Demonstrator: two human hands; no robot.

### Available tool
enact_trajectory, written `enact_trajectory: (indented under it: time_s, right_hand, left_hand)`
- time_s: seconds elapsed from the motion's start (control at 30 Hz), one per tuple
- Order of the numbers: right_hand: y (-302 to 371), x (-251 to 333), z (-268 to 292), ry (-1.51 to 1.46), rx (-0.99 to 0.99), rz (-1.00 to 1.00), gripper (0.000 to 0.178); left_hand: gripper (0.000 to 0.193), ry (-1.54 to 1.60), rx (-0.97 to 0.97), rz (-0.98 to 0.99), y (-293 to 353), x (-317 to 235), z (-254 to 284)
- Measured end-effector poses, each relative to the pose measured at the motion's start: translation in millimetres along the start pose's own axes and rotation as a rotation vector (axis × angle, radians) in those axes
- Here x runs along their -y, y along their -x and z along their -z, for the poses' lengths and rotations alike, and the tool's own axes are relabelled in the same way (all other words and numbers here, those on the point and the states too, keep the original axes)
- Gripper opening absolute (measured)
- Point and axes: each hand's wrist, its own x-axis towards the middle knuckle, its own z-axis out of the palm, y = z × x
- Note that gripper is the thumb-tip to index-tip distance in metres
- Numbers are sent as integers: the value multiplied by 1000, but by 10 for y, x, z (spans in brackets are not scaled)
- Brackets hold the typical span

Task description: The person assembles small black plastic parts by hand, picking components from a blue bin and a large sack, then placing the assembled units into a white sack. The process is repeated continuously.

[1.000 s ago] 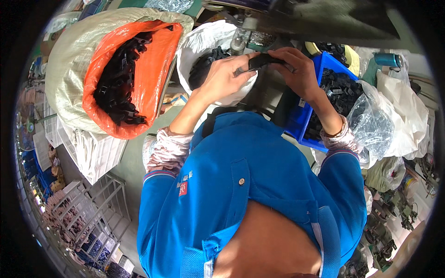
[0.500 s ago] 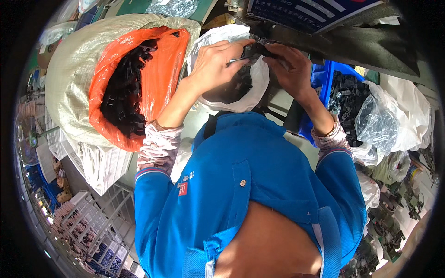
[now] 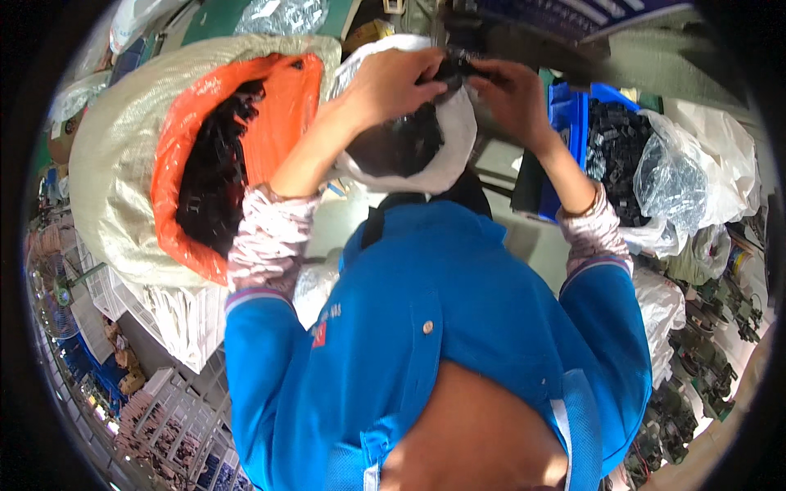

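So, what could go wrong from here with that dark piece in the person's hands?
The dark piece is held between the left grip and the right grip; if either slackened, it could drop, perhaps into the open white bag, and be hard to pick out among the dark parts there. Also, the left sleeve appears close to the open orange-lined sack, so a brush might catch it.

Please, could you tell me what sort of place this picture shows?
It looks like a factory workshop, probably for assembling or sorting small parts. A large beige sack with an orange lining holds many black parts, and a blue bin holds more small dark pieces.
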Motion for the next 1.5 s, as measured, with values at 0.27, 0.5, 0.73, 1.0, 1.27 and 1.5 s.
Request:
enact_trajectory:
  time_s: [0.27, 0.5, 0.73, 1.0, 1.27, 1.5]
  right_hand:
    - [-251, -669, 193, 200, 289, -103, 38]
    - [-686, -1112, -117, 1019, 592, -208, 54]
    - [-423, -1600, -154, 944, 220, 14, 30]
    - [-467, -1293, -60, 815, 73, 161, 26]
    - [-380, -740, 84, -585, 62, -517, 25]
    - [-318, 115, 75, -613, 185, -472, 14]
  left_hand:
    - [23, 235, -55, 181, 240, -58, 50]
    - [23, 211, -145, 125, 289, -104, 38]
    - [22, 203, -150, 77, 295, -82, -2]
    - [21, 162, -379, -36, 418, -179, -138]
    - [56, 68, -423, 248, 1406, -145, -903]
    - [15, 446, -705, 943, 2730, -495, -1567]
